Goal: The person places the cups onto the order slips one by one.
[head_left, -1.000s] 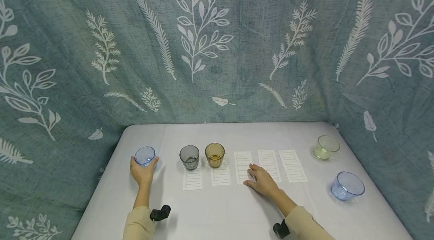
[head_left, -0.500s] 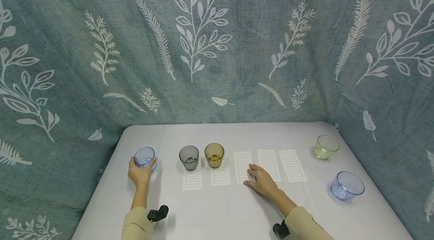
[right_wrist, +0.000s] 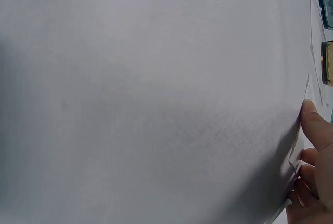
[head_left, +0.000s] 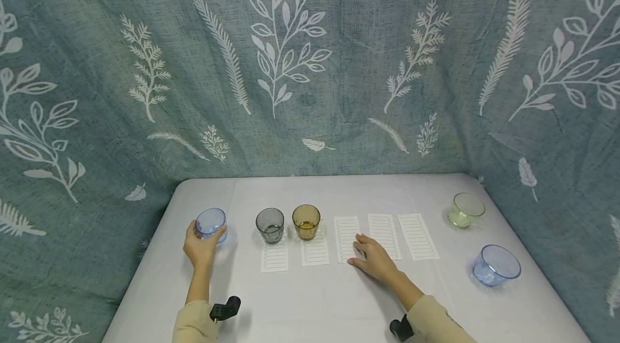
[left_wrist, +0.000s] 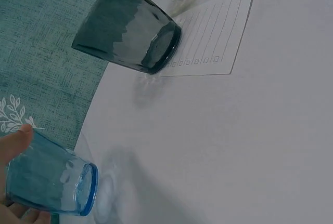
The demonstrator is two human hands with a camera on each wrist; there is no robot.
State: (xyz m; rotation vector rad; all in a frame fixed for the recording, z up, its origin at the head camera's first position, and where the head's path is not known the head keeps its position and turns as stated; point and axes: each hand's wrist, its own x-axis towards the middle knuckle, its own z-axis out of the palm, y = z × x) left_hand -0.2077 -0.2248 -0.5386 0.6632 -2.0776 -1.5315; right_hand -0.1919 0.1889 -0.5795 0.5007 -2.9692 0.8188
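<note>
On the left of the table, my left hand (head_left: 200, 250) holds a clear blue drinking glass (head_left: 211, 220), thumb on one side and fingers around the other. In the left wrist view this blue glass (left_wrist: 49, 180) has its base close to the white tablecloth. To its right a grey glass (head_left: 270, 224) and an amber glass (head_left: 307, 222) stand upright at the far ends of two lined paper cards. My right hand (head_left: 377, 260) rests with relaxed fingers on the third card (head_left: 346, 230) and overlaps the fourth card (head_left: 384, 224). In the right wrist view, the thumb (right_wrist: 315, 125) touches the card's edge.
Another lined card (head_left: 417, 235) lies right of the right hand. Farther right stand a pale green glass (head_left: 465, 211) at the back and a second blue glass (head_left: 495, 266) nearer the front. A patterned green cloth (head_left: 310, 90) hangs behind the white table (head_left: 310, 305).
The blue glass in my left hand shifted slightly left, then back a little to the right, and the hand's grip on it turned slightly. My right hand has stayed in place.
</note>
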